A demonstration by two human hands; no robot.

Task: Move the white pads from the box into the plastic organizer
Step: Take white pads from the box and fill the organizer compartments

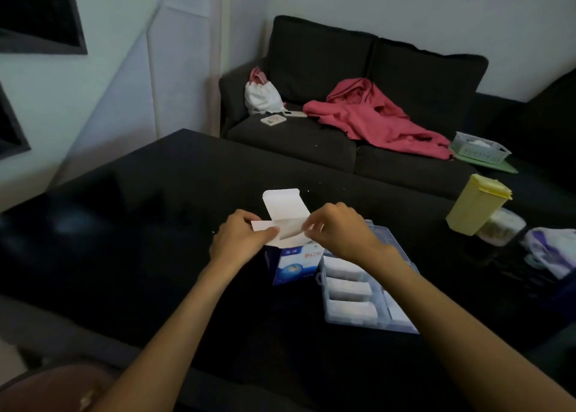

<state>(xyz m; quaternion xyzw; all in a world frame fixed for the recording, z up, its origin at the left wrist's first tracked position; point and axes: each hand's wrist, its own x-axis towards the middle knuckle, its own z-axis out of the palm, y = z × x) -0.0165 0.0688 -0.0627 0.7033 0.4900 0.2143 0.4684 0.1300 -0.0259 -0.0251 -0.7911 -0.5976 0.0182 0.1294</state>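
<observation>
Both hands share one grip on a white pad [288,227] above the open box [288,263]: the left hand [240,240] pinches its nine o'clock end between thumb and fingers, and the right hand [339,227] pinches the three o'clock end with curled fingertips. The pad sits at the mouth of the box, just in front of the raised flap, so it looks freshly drawn out and not yet carried over.

Largest first: the dark table [156,224] spreads wide and bare toward nine o'clock of the box, its far edge running along twelve o'clock before the sofa [327,137]. The plastic organizer [367,290] lies at four o'clock of the box, nearly touching it, under the right forearm. Several of its compartments already hold white pads, so the task seems well underway; how many remain in the box cannot be told.

A yellow container [477,207] stands well apart at two o'clock, leaving the short path from box to organizer open.
</observation>
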